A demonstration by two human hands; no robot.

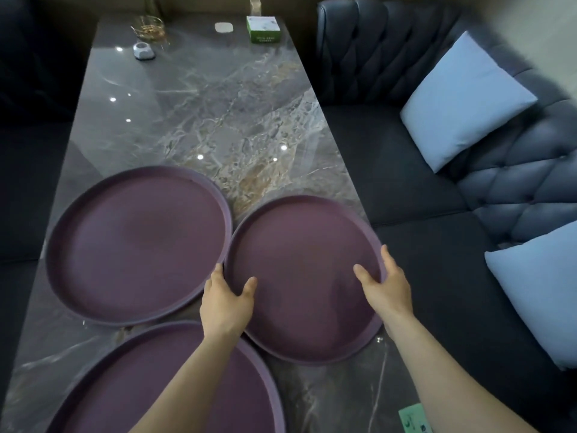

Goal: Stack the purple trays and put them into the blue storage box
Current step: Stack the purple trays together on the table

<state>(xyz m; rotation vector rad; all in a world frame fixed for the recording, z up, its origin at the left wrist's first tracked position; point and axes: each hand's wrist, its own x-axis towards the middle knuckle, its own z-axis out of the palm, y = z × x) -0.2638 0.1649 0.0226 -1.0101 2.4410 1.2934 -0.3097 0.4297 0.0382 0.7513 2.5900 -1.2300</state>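
Observation:
Three round purple trays lie on the marble table (193,98). The right tray (299,242) is gripped on both sides: my left hand (226,303) holds its left rim with the thumb inside, and my right hand (385,284) holds its right rim with the thumb inside. Its near edge overlaps the near tray (150,389), which lies at the bottom left under my left forearm. The left tray (137,245) lies flat beside it, rims touching. No blue storage box is in view.
A dark tufted sofa (421,189) with two light blue cushions (462,101) runs along the table's right edge. At the far end stand a green box (263,29), a white pad (223,27), a small white holder (144,51) and a gold wire basket (149,28). A green card (414,418) lies near me.

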